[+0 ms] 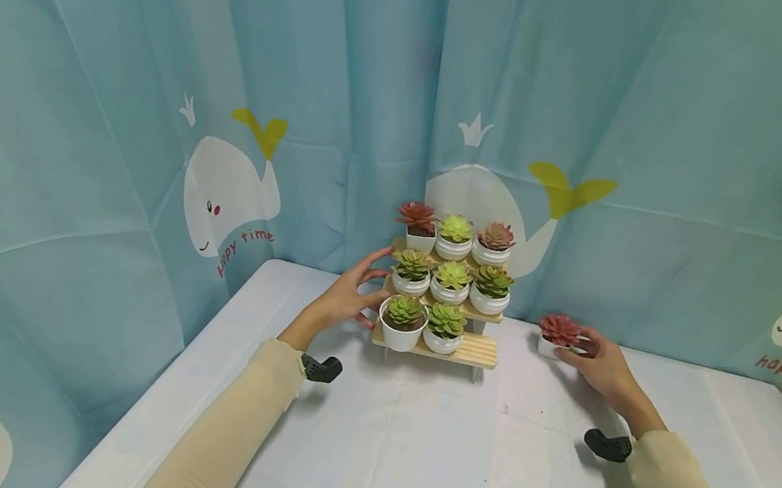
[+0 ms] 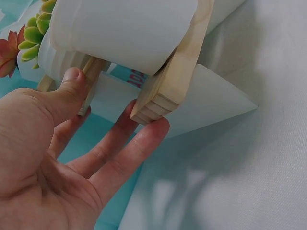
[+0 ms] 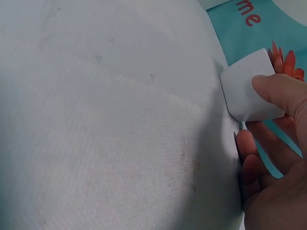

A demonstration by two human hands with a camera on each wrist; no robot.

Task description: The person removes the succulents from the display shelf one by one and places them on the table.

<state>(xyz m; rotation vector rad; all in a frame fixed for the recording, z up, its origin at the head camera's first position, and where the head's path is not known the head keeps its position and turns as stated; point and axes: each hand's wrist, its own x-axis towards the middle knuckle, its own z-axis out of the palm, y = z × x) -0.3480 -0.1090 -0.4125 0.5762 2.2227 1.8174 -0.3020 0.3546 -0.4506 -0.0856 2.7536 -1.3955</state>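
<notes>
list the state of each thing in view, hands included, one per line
Left hand, holding the left end of the wooden stand
Right hand, gripping the red succulent pot
Wooden stand, upright, loaded on three tiers
Red succulent pot, roughly upright, table contact unclear
Eight other pots, upright, three-three-two from top down
Curtain, hanging, creased
Table, white on top
</notes>
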